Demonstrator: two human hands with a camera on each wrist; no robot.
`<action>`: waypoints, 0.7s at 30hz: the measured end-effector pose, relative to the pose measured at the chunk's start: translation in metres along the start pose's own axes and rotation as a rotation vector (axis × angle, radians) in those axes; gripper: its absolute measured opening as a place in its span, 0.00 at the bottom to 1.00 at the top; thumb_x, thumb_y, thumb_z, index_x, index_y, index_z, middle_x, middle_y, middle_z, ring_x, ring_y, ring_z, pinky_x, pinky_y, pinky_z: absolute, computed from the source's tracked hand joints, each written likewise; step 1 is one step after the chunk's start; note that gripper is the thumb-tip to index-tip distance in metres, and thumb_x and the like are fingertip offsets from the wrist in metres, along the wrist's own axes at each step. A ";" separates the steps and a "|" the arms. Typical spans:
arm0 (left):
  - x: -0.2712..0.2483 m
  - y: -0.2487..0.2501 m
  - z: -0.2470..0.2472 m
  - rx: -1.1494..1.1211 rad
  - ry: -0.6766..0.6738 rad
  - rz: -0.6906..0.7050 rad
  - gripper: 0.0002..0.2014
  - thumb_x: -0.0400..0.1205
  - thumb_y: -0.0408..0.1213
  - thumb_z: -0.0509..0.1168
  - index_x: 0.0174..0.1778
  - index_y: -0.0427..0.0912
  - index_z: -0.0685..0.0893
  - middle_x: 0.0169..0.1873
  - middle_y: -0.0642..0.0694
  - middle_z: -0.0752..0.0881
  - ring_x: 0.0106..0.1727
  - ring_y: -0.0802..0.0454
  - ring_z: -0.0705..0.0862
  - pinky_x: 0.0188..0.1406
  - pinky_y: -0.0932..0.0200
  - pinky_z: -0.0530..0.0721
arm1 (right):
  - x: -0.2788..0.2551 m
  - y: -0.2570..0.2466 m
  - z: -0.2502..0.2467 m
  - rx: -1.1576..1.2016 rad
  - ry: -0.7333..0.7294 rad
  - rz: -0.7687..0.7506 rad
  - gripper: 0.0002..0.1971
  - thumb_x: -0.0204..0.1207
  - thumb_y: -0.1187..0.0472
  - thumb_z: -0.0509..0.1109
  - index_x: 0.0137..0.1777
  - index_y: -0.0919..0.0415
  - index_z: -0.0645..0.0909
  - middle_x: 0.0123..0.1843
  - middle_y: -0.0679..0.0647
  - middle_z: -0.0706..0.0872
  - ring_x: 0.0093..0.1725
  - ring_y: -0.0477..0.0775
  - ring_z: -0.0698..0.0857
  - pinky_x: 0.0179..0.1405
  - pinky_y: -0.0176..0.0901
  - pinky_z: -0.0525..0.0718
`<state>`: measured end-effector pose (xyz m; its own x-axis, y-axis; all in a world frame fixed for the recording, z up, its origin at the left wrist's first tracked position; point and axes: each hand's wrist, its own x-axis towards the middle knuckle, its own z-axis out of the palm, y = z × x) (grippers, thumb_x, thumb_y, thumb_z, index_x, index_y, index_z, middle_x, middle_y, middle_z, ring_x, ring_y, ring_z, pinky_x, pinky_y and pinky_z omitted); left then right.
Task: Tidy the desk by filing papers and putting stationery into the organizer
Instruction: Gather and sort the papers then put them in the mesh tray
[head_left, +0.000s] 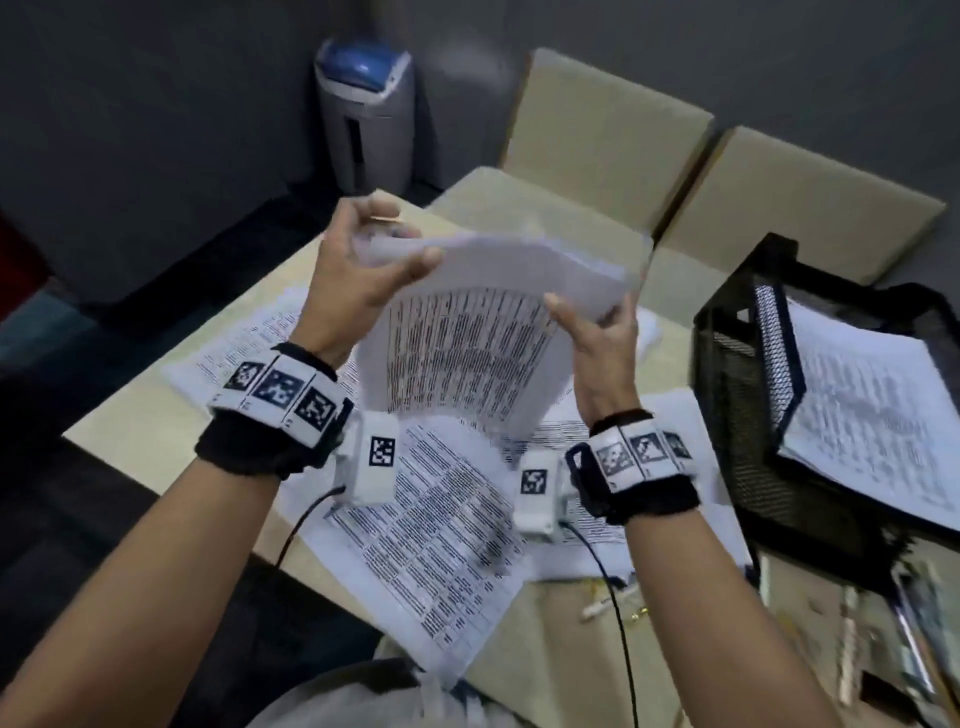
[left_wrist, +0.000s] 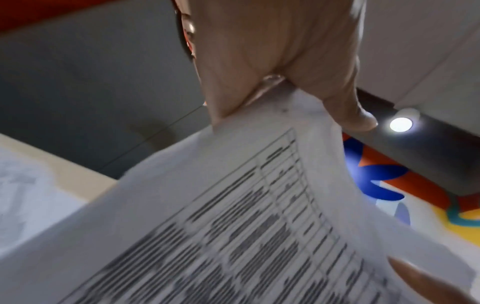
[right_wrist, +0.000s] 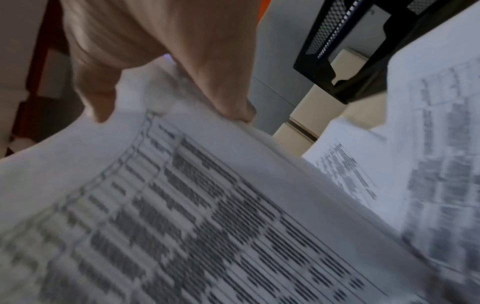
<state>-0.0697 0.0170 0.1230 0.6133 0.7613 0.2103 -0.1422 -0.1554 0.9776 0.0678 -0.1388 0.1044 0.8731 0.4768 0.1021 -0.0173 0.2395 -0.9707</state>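
Observation:
A stack of printed sheets (head_left: 467, 338) stands on edge above the desk, its printed table facing me. My left hand (head_left: 363, 260) grips its upper left corner, thumb in front, and in the left wrist view the thumb and fingers pinch the stack of sheets (left_wrist: 259, 205). My right hand (head_left: 597, 332) grips the upper right corner; the right wrist view shows the same stack of sheets (right_wrist: 182, 205) under the fingers. More printed sheets (head_left: 447, 545) lie loose on the beige desk (head_left: 135, 441). A black mesh organizer (head_left: 737, 374) at the right holds papers (head_left: 872, 415).
Pens and small stationery (head_left: 613, 608) lie near the desk's front edge, with blurred items (head_left: 883, 649) at the lower right. Beige tables (head_left: 597, 135) stand beyond the desk. A grey and blue shredder bin (head_left: 363, 119) stands on the floor at the back.

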 end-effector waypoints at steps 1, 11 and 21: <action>-0.003 -0.007 0.003 -0.001 0.017 -0.020 0.27 0.58 0.53 0.78 0.49 0.55 0.74 0.50 0.46 0.80 0.52 0.49 0.81 0.57 0.47 0.83 | -0.003 0.010 0.001 -0.043 0.009 0.033 0.20 0.68 0.76 0.73 0.51 0.53 0.73 0.48 0.52 0.84 0.45 0.44 0.84 0.49 0.37 0.85; -0.020 -0.058 0.020 0.192 -0.020 -0.225 0.16 0.79 0.39 0.67 0.58 0.34 0.81 0.45 0.44 0.85 0.47 0.48 0.83 0.47 0.55 0.83 | -0.016 0.035 0.000 -0.368 0.010 0.252 0.22 0.80 0.77 0.48 0.73 0.63 0.60 0.59 0.50 0.71 0.57 0.49 0.75 0.41 0.24 0.75; -0.047 -0.061 0.144 0.230 -0.246 -0.409 0.09 0.80 0.36 0.66 0.51 0.34 0.79 0.34 0.45 0.79 0.32 0.52 0.77 0.26 0.65 0.80 | -0.057 0.031 -0.159 -0.627 0.137 0.344 0.13 0.82 0.66 0.58 0.66 0.63 0.71 0.51 0.49 0.79 0.53 0.53 0.80 0.49 0.39 0.74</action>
<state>0.0221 -0.1000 0.0557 0.7511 0.6228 -0.2192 0.3039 -0.0314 0.9522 0.0951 -0.2924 0.0344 0.9224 0.3175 -0.2198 -0.0555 -0.4545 -0.8890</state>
